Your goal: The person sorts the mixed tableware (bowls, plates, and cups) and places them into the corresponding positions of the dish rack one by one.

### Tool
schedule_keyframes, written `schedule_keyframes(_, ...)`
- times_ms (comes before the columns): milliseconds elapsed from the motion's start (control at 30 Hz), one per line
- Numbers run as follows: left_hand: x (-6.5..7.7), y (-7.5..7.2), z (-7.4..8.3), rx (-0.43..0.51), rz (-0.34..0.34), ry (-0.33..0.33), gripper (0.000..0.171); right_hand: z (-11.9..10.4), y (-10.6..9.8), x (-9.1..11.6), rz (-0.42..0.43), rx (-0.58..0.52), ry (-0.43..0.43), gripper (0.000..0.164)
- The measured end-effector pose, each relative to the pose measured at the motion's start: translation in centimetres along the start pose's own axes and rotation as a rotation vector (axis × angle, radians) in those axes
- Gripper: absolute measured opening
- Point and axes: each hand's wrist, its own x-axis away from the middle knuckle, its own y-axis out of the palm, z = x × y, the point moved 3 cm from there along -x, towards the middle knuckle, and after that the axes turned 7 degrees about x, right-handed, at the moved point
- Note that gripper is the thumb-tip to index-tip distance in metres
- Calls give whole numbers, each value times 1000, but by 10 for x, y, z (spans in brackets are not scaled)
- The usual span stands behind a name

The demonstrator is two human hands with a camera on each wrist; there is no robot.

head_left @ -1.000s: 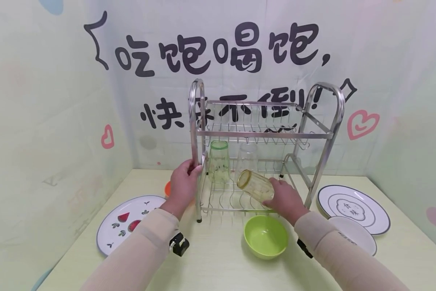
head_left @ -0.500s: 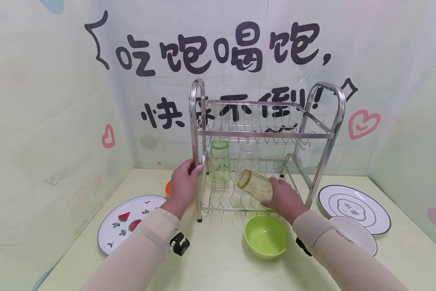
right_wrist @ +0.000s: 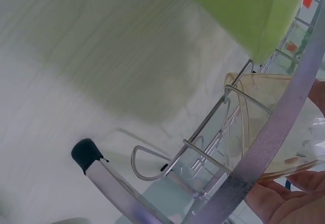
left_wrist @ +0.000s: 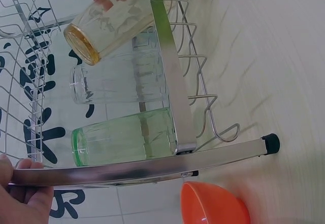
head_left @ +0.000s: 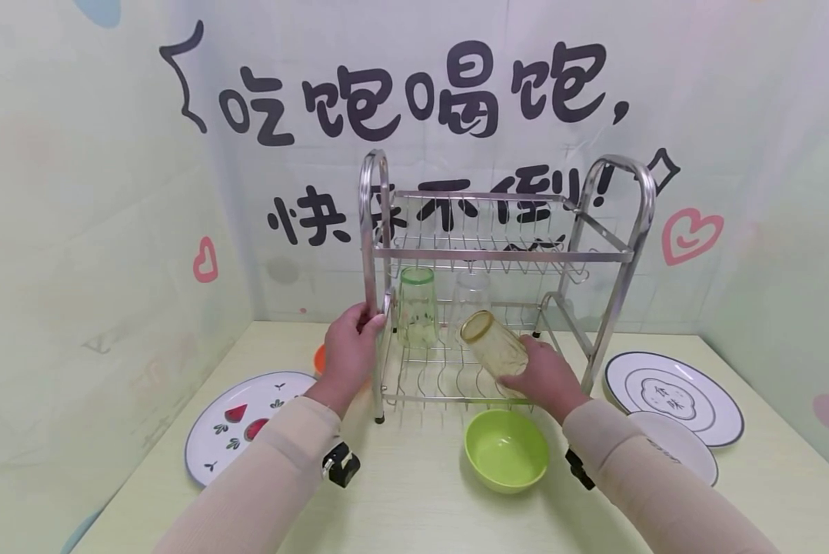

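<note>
My right hand (head_left: 546, 377) grips an amber-tinted glass (head_left: 494, 350), tilted with its rim toward the upper left, over the lower tier of a metal dish rack (head_left: 504, 255). In the right wrist view, the amber glass (right_wrist: 274, 127) shows behind the rack's front bar. My left hand (head_left: 351, 346) holds the rack's left front post; in the left wrist view its fingers (left_wrist: 38, 196) curl round that post. A green-tinted glass (head_left: 417, 308) and a clear glass (head_left: 470, 296) stand side by side on the lower tier, left of the amber one.
A lime green bowl (head_left: 506, 454) sits in front of the rack. An orange bowl (left_wrist: 213, 203) is beside the rack's left side, partly behind my left hand. A watermelon-patterned plate (head_left: 214, 431) lies left; a large rimmed plate (head_left: 705, 400) and a smaller plate (head_left: 684, 446) lie right.
The amber glass has tipped more upright and shifted slightly right, my right hand turning with it. My left hand keeps its hold on the post.
</note>
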Motion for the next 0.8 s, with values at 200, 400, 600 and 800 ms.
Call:
schedule_keyframes(200, 1, -1, 1, -2, 0, 13, 23, 2, -1, 0, 0, -53, 22, 83)
schedule_keyframes(400, 1, -1, 1, 7, -4, 13, 23, 6, 0, 0, 24, -100, 20, 77)
schedule_keyframes(600, -1, 0, 0, 17, -11, -2, 25, 10, -1, -1, 50, -148, 46, 74)
schedule_keyframes(800, -2, 0, -2, 20, -16, -3, 26, 14, -1, -2, 60, -204, 89, 79)
